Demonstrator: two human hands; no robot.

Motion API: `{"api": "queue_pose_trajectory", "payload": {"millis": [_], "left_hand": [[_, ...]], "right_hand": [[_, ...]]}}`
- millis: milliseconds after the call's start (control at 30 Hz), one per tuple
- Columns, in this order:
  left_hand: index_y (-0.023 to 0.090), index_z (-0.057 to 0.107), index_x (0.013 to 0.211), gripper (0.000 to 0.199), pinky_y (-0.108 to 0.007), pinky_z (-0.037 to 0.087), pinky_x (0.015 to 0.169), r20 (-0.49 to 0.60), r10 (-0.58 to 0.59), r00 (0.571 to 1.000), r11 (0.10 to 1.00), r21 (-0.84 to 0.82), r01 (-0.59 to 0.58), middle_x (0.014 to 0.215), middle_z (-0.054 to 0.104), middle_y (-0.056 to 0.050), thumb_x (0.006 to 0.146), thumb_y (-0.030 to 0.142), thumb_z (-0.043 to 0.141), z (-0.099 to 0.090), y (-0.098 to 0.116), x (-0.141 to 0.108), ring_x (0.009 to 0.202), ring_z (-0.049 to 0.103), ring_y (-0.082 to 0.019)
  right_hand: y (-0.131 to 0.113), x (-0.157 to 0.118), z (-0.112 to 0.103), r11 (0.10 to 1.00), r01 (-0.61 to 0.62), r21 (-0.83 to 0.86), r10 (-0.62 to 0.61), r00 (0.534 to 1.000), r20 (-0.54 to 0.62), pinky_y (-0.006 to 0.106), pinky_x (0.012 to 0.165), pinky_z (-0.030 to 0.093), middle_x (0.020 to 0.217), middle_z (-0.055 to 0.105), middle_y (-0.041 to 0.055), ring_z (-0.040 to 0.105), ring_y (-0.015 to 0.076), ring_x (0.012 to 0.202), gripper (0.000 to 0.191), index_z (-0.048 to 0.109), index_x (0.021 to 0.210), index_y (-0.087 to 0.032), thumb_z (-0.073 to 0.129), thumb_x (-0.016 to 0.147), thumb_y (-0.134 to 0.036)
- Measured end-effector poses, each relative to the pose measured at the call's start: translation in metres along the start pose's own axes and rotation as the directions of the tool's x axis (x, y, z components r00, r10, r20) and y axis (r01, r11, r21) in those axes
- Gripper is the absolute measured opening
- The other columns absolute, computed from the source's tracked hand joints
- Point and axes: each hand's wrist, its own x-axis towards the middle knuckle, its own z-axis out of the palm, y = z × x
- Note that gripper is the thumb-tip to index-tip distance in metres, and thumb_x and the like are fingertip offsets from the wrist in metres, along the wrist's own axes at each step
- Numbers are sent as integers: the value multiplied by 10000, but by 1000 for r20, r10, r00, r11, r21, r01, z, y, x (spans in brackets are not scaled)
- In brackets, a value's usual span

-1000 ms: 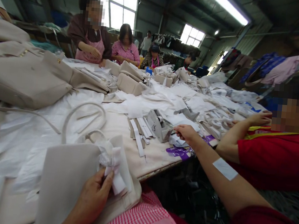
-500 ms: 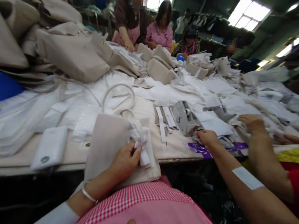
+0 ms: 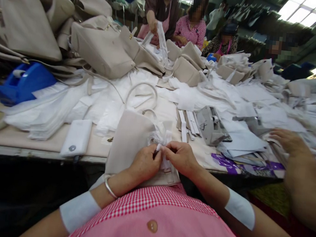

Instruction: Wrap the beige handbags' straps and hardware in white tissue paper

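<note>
A beige handbag (image 3: 128,138) with a thin looped handle (image 3: 142,84) leans at the table's front edge, against my lap. Crumpled white wrapping (image 3: 160,133) is bunched on its right side. My left hand (image 3: 146,163) is closed, pinching a white strip (image 3: 158,147) of that wrapping between thumb and forefinger. Right beside it, my right hand (image 3: 181,157) is closed too, thumb and fingertips meeting the wrapping at the same spot. Whatever is between the right fingertips is too small to make out. Behind my right hand stands a grey tape dispenser (image 3: 211,127).
Left are a white rectangular device (image 3: 76,137), plastic bags (image 3: 49,111), a blue tape dispenser (image 3: 28,83) and piled beige handbags (image 3: 100,49). Pale strips (image 3: 187,123) lie beside the grey dispenser. A co-worker's hand (image 3: 290,140) reaches in from the right; other people (image 3: 190,30) work opposite.
My right hand has left the grey tape dispenser and come left to the wrapping, meeting my left hand. The view has swung left. Opposite, a person has lifted a white strip.
</note>
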Motion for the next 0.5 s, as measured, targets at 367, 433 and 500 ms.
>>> {"api": "queue_pose_trajectory", "payload": {"millis": [367,433,500], "left_hand": [[172,634,822,231,-289,385,599,-3,30,1000,975,220,-28,739,702,-74,917,278,451,0,1,-3,648,628,-185],[168,642,843,244,-294,393,605,0,33,999,956,291,-31,755,713,-89,921,298,451,-1,2,-5,662,644,-196],[166,652,866,260,-300,405,617,8,39,999,937,348,-39,779,724,-103,924,317,449,-1,3,-5,687,659,-209]], "right_hand": [[12,6,7,972,-223,-70,223,975,-17,236,493,335,515,585,0,507,122,514,377,622,544,-174,660,762,-478],[18,7,12,966,-250,-60,249,968,-23,234,474,303,486,535,-13,468,112,494,438,578,519,-176,649,756,-537],[23,8,17,965,-256,-63,254,966,-42,233,456,264,457,469,-30,412,99,471,483,520,488,-183,628,760,-568]]}}
